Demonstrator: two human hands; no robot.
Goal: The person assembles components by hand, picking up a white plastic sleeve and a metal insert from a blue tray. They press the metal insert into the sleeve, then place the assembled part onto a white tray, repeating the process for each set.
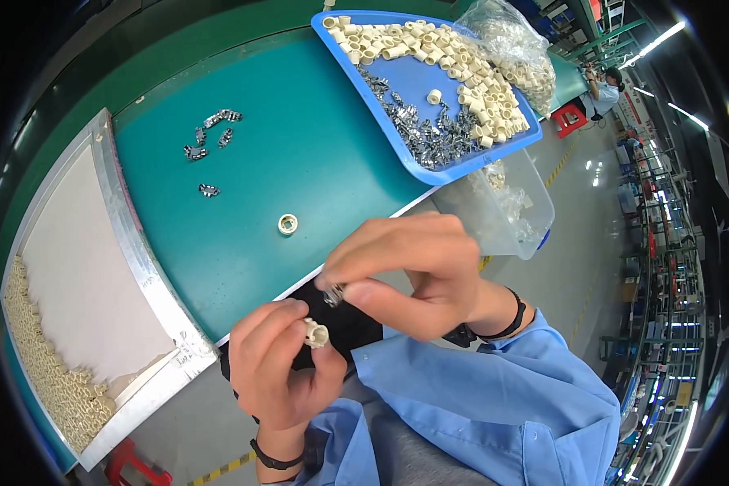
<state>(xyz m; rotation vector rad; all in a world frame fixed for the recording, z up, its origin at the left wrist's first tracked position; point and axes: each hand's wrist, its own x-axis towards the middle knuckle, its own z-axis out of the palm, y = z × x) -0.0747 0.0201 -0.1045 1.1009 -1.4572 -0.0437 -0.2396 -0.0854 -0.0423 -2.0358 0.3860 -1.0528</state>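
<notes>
Between the thumb and fingers of my left hand (277, 364) sits a cream plastic sleeve (318, 335), its round opening facing up. My right hand (413, 271) pinches a small shiny metal clip (333, 295) just above and to the right of that sleeve; the two parts are apart. Both hands are over the near edge of the green work surface (251, 259). Beyond them, a single cream round piece (287, 224) stands on the green surface. Farther left lie several loose metal clips (208, 190).
A blue tray (429, 176) at the back right holds cream sleeves and metal clips. Beside it are a plastic bag of parts (510, 40) and a clear bin (510, 243). A metal-framed tray (150, 275) with many small cream pieces is at left. Another person (604, 93) sits far off.
</notes>
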